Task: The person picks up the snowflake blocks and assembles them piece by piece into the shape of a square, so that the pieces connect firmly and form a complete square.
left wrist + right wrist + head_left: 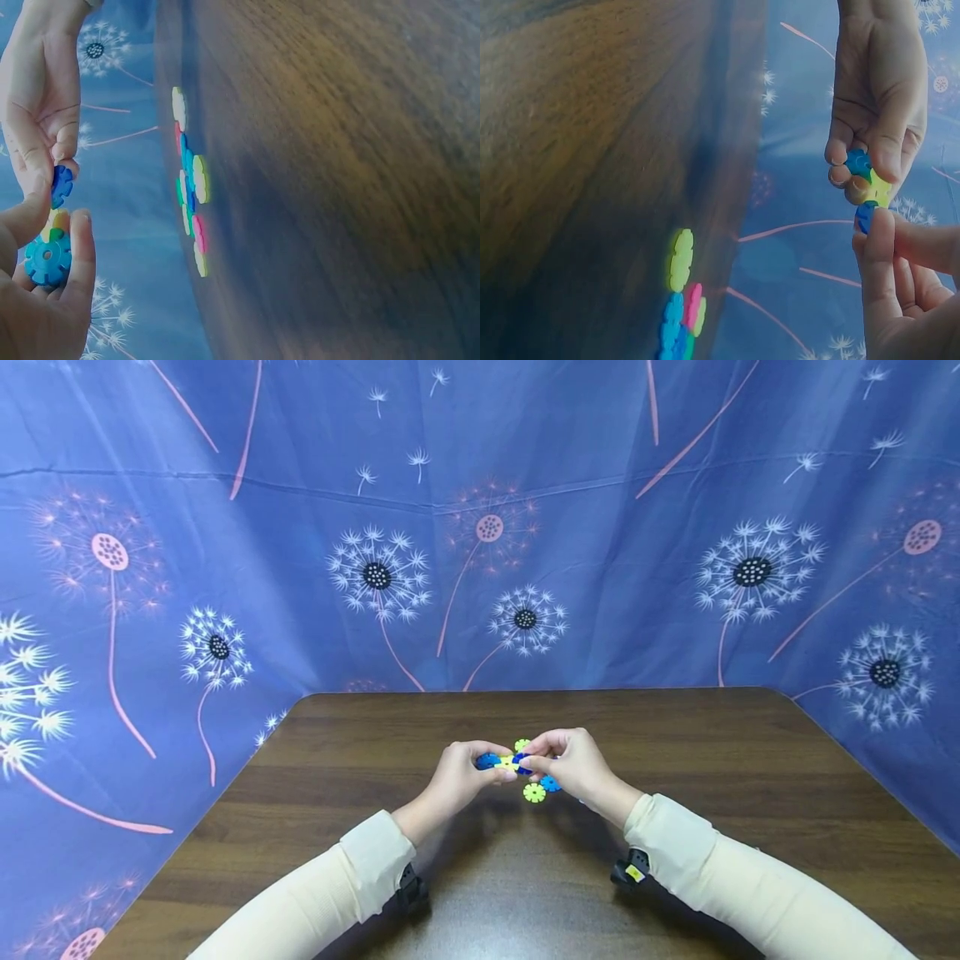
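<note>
My left hand holds a light blue notched disc joined to a yellow notched disc, its thumb over the yellow one. Between the thumb and fingers of my right hand is a dark blue notched disc, set right at the yellow disc's edge. The three discs form a short row between the hands, raised above the table. Fingers hide parts of each.
On the wooden table lie several loose notched discs, among them a yellow-green disc, a blue disc and a pink disc. A blue dandelion-print curtain hangs behind the table and along its sides.
</note>
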`<state>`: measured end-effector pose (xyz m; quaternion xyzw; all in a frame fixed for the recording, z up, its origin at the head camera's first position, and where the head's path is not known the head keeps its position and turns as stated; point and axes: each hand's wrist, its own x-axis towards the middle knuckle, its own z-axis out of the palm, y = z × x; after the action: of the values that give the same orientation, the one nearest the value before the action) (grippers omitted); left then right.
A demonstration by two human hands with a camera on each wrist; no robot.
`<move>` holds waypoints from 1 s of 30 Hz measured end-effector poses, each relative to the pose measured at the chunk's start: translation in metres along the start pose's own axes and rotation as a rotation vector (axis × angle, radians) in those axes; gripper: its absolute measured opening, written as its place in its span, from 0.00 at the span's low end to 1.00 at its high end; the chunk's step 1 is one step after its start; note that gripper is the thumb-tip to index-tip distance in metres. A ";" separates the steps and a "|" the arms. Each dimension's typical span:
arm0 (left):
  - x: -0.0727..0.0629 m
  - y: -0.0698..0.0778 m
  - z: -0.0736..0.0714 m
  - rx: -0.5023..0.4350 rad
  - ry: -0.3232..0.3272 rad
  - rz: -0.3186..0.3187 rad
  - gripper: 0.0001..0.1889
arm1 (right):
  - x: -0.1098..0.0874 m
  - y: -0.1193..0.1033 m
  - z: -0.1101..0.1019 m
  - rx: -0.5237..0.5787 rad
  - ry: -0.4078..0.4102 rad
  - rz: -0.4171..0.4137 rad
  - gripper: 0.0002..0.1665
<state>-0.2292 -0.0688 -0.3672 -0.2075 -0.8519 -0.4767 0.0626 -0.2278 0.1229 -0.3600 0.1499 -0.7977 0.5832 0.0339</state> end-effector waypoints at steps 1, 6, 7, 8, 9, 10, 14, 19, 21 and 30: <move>0.000 0.000 0.000 0.003 -0.002 0.005 0.14 | 0.000 0.000 -0.001 -0.006 -0.002 -0.004 0.10; -0.001 0.003 -0.001 -0.015 -0.039 0.016 0.15 | -0.002 -0.006 -0.004 -0.035 -0.003 -0.008 0.10; -0.001 0.004 -0.001 -0.023 -0.048 0.016 0.15 | -0.002 -0.007 -0.004 -0.023 -0.009 -0.002 0.10; 0.000 0.005 0.000 -0.031 -0.055 0.020 0.15 | -0.003 -0.007 -0.004 -0.010 -0.014 0.004 0.09; 0.000 0.006 0.000 -0.040 -0.062 0.018 0.15 | -0.003 -0.008 -0.004 0.005 -0.016 0.013 0.09; 0.000 0.007 0.001 -0.047 -0.063 0.014 0.14 | -0.004 -0.008 -0.003 0.024 -0.017 0.020 0.09; 0.000 0.008 0.002 -0.083 -0.055 -0.026 0.13 | -0.007 -0.010 -0.001 0.082 -0.023 0.037 0.11; -0.002 0.008 0.002 -0.124 -0.039 -0.075 0.12 | -0.010 -0.012 -0.002 0.045 -0.013 0.035 0.12; -0.002 0.007 0.003 -0.134 -0.023 -0.084 0.11 | -0.011 -0.013 -0.005 0.019 -0.010 0.028 0.12; 0.000 0.005 0.001 -0.230 0.001 -0.139 0.13 | -0.010 -0.012 -0.029 -0.122 -0.004 0.028 0.14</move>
<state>-0.2269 -0.0661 -0.3642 -0.1535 -0.8040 -0.5745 0.0058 -0.2180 0.1486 -0.3418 0.1374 -0.8339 0.5335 0.0333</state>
